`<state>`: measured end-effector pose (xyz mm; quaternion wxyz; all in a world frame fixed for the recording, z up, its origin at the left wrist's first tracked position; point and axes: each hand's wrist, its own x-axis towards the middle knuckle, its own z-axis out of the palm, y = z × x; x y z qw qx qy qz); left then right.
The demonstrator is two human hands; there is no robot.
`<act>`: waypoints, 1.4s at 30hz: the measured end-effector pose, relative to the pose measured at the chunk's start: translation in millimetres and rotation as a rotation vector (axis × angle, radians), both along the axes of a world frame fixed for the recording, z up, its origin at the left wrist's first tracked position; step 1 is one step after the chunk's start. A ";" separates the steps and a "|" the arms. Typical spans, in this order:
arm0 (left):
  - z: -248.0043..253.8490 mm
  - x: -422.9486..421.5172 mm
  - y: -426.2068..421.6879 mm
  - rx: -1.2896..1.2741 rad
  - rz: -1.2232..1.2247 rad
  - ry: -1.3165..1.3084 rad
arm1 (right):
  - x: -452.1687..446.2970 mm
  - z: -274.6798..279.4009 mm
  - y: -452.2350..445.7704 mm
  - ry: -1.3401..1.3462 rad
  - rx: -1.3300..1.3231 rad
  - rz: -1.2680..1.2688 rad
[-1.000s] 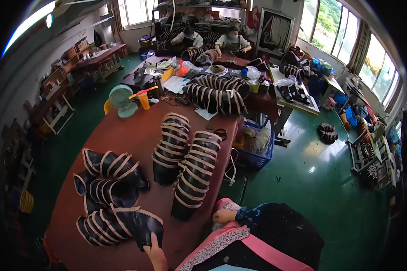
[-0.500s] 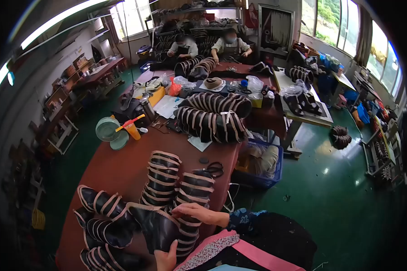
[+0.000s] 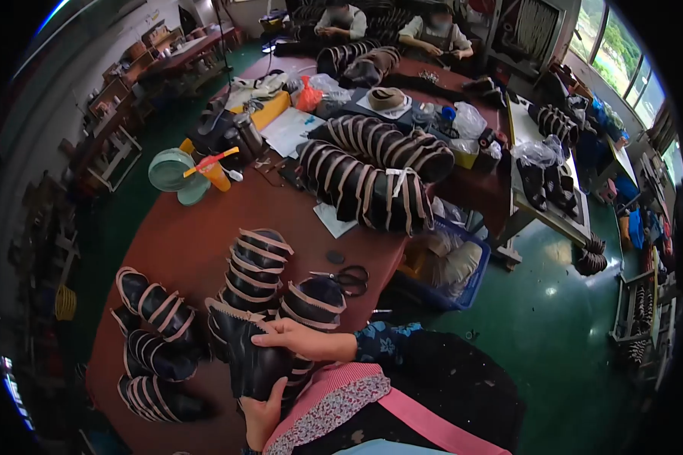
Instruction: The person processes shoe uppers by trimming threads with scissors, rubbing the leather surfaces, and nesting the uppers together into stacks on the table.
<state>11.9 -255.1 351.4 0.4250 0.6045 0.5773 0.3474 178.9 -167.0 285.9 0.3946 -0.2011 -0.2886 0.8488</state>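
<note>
A black leather piece (image 3: 252, 362) with a tan zigzag top edge is held up in front of me. My left hand (image 3: 264, 413) grips its lower end, thumb on the near face. At its upper right side, my right hand (image 3: 300, 340) pinches the edge, the far fingers partly hidden behind it. Just beyond stand two stacks of similar black pieces with tan edges, a left stack (image 3: 255, 265) and a right stack (image 3: 313, 302). Looser piles (image 3: 155, 303) of the same pieces lie at the left on the red table (image 3: 182, 235).
Scissors (image 3: 352, 280) and a dark round disc (image 3: 335, 257) lie beyond the stacks. Farther back are long bundled rows (image 3: 368, 182), a green fan (image 3: 173, 173) and an orange cup (image 3: 218, 176). A blue basket (image 3: 463, 292) is right of the table. Two people sit at the far end.
The piece in my left hand has come off the left piles and across to the stacks. My right hand has left my lap and taken its edge. The view has shifted.
</note>
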 end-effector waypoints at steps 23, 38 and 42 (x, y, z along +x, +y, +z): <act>-20.2 -0.7 25.5 0.503 -0.059 0.375 | 24.2 19.1 40.3 0.197 -0.256 -0.197; 12.2 3.1 23.2 0.907 0.111 0.471 | 17.2 24.9 32.3 0.157 -0.553 -0.086; 41.5 2.5 34.9 0.924 -0.007 0.471 | -9.8 8.7 9.5 -0.043 -0.670 0.118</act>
